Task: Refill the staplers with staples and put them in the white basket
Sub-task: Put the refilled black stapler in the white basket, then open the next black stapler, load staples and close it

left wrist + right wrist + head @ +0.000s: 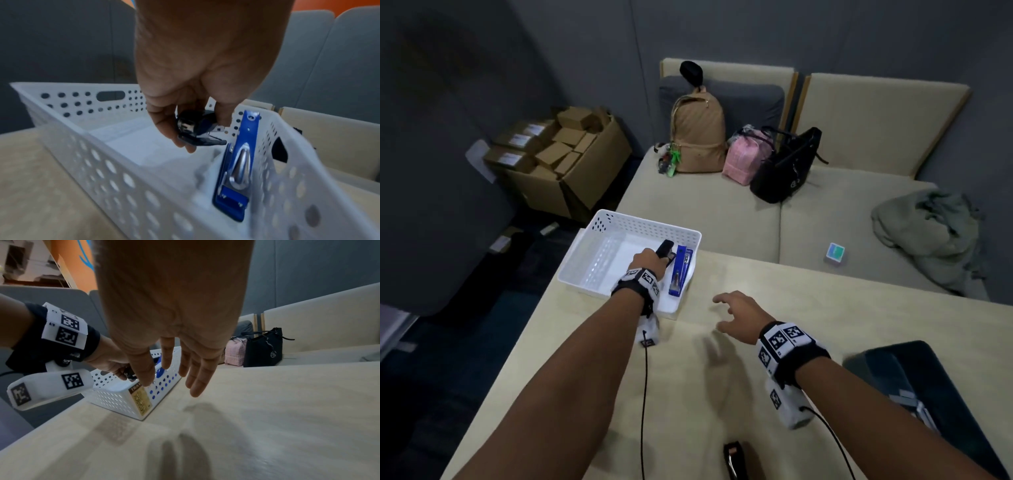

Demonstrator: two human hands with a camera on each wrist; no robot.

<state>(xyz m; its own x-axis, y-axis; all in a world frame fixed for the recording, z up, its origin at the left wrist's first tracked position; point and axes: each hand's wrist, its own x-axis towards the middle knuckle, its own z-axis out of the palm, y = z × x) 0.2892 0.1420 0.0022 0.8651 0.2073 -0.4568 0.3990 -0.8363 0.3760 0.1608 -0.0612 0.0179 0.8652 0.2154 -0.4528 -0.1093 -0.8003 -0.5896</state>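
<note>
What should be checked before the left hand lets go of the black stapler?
1. Left hand grip on black stapler: ok, pinched.
2. Stapler over white basket: ok, inside the walls.
3. Landing spot beside blue stapler: ok, bare floor.
4. Stapler touching the floor: cannot tell.
5. Right hand out of the way: ok, open over table.
6. Another black stapler near the table edge: not ok, outside the basket.

staplers: 2 in or over the basket, a black stapler + a blue stapler; maybe a 3rd, dark thing at table's near edge, too cut off to tell. 1 white basket. 3 bags on sofa: tan backpack, pink bag, black bag. 2 hands.
</note>
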